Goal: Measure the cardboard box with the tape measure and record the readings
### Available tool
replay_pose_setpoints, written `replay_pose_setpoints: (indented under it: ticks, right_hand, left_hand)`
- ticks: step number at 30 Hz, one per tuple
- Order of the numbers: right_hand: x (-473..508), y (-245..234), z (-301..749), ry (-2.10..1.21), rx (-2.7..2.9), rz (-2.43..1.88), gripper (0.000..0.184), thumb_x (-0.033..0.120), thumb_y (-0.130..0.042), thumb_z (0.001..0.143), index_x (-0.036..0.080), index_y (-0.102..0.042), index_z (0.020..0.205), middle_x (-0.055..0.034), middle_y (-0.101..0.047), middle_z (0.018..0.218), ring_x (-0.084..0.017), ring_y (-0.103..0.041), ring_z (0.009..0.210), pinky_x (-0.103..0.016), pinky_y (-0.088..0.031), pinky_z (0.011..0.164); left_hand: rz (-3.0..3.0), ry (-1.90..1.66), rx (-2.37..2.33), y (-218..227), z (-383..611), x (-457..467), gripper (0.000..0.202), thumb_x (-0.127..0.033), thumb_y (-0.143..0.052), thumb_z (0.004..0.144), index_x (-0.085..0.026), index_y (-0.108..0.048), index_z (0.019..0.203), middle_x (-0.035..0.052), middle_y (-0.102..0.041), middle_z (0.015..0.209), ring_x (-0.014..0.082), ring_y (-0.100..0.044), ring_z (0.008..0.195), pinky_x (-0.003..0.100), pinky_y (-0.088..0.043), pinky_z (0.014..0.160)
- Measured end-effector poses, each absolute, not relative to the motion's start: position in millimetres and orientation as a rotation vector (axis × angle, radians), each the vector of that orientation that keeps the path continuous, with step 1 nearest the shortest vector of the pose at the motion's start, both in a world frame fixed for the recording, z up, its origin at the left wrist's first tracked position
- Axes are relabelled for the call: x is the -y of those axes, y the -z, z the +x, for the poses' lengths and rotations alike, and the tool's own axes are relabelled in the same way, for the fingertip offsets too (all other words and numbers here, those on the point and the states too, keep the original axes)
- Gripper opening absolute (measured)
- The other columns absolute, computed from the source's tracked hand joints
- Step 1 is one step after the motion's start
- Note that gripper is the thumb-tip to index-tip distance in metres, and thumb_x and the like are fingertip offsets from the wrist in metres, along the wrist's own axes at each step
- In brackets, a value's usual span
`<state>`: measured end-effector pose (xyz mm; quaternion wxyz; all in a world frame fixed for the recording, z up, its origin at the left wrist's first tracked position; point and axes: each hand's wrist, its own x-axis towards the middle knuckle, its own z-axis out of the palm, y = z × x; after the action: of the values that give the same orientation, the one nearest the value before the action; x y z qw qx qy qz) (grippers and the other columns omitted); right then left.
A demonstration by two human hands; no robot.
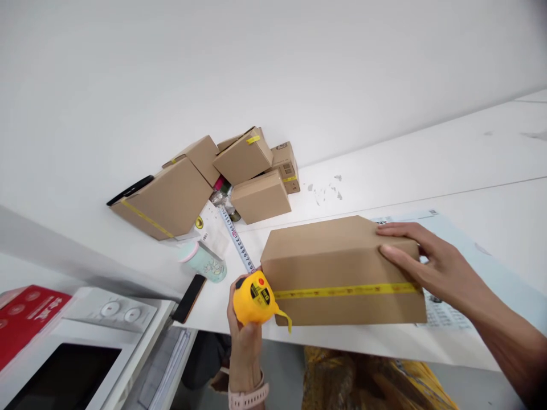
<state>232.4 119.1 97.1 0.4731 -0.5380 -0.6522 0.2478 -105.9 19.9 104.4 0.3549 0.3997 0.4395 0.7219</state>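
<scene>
My left hand grips a yellow tape measure at the left end of a brown cardboard box that lies near the table's front edge. Its yellow blade runs along the box's front face to the right end. My right hand rests on the box's right end, fingers over the top and thumb on the front face, pinning the blade there. A second, white tape strip with numbers lies on the table behind the tape measure.
A pile of several brown boxes sits at the back left of the white table. A mint cup and a black phone lie near the left edge. A printed sheet lies under the box. A white machine stands lower left.
</scene>
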Motion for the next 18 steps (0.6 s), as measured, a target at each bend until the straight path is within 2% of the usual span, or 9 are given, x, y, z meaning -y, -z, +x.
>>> replay_pose_setpoints:
  ticks: [3, 5, 7, 9, 11, 15, 18]
  right_hand:
    - [-145.6, -113.1, 215.1, -0.544, 1.649, -1.310, 0.038, 0.065, -0.063, 0.084, 0.032, -0.071, 0.100, -0.0085, -0.072, 0.116, -0.039, -0.059, 0.117, -0.055, -0.051, 0.092]
    - [-158.7, -121.3, 204.4, -0.556, 1.668, -1.318, 0.040, 0.066, -0.063, 0.084, 0.029, -0.072, 0.097, -0.0094, -0.073, 0.112, -0.038, -0.058, 0.116, -0.056, -0.049, 0.095]
    - [-167.4, -127.1, 197.3, -0.688, 1.649, -1.336, 0.042, 0.067, -0.062, 0.085, 0.028, -0.070, 0.097, -0.0086, -0.073, 0.110, -0.035, -0.064, 0.106, -0.051, -0.052, 0.089]
    - [-173.1, -129.2, 194.0, -0.873, 1.616, -1.320, 0.042, 0.067, -0.061, 0.087, 0.028, -0.069, 0.097, -0.0066, -0.074, 0.109, -0.032, -0.068, 0.094, -0.045, -0.054, 0.078]
    - [-178.2, -127.7, 193.0, -0.927, 1.598, -1.259, 0.039, 0.065, -0.061, 0.088, 0.028, -0.067, 0.098, -0.0055, -0.074, 0.112, -0.030, -0.069, 0.094, -0.042, -0.054, 0.076]
    - [-188.5, -121.9, 190.3, -0.638, 1.742, -1.046, 0.028, 0.052, -0.055, 0.096, 0.027, -0.066, 0.102, -0.0069, -0.072, 0.113, -0.029, -0.064, 0.102, -0.043, -0.050, 0.088]
    - [-193.5, -124.3, 185.5, -0.437, 1.885, -0.967, 0.028, 0.042, -0.044, 0.103, 0.028, -0.066, 0.111, -0.0077, -0.072, 0.104, -0.028, -0.061, 0.099, -0.044, -0.049, 0.088]
  left_hand:
    - [1.092, -1.910, -1.162, -113.0, -97.1, -20.5, 0.079, -0.058, -0.094, 0.052, -0.022, -0.069, 0.117, 0.0157, -0.073, 0.118, 0.0358, -0.068, 0.112, 0.039, -0.060, 0.086]
    - [1.068, -1.855, -1.181, -111.1, -88.8, -14.3, 0.071, -0.053, -0.093, 0.057, -0.023, -0.068, 0.116, 0.0146, -0.072, 0.119, 0.0363, -0.068, 0.111, 0.040, -0.060, 0.084]
    - [0.983, -1.733, -1.166, -104.2, -76.6, -8.7, 0.056, -0.052, -0.090, 0.062, -0.024, -0.071, 0.107, 0.0133, -0.073, 0.114, 0.0365, -0.069, 0.106, 0.042, -0.060, 0.080]
    - [0.916, -1.604, -1.126, -95.3, -60.5, -6.6, 0.044, -0.053, -0.088, 0.065, -0.023, -0.073, 0.094, 0.0131, -0.074, 0.108, 0.0367, -0.069, 0.103, 0.045, -0.059, 0.083]
    - [0.920, -1.451, -1.057, -88.0, -43.7, -7.4, 0.044, -0.053, -0.088, 0.064, -0.021, -0.074, 0.091, 0.0133, -0.073, 0.107, 0.0359, -0.069, 0.101, 0.047, -0.056, 0.088]
    - [0.932, -1.183, -0.922, -81.1, -22.9, -9.9, 0.048, -0.056, -0.086, 0.067, -0.022, -0.073, 0.099, 0.0125, -0.070, 0.116, 0.0322, -0.068, 0.096, 0.049, -0.053, 0.091]
    - [0.894, -1.148, -0.906, -75.2, -20.9, -10.9, 0.053, -0.056, -0.089, 0.060, -0.024, -0.073, 0.100, 0.0109, -0.069, 0.116, 0.0312, -0.068, 0.093, 0.049, -0.052, 0.091]
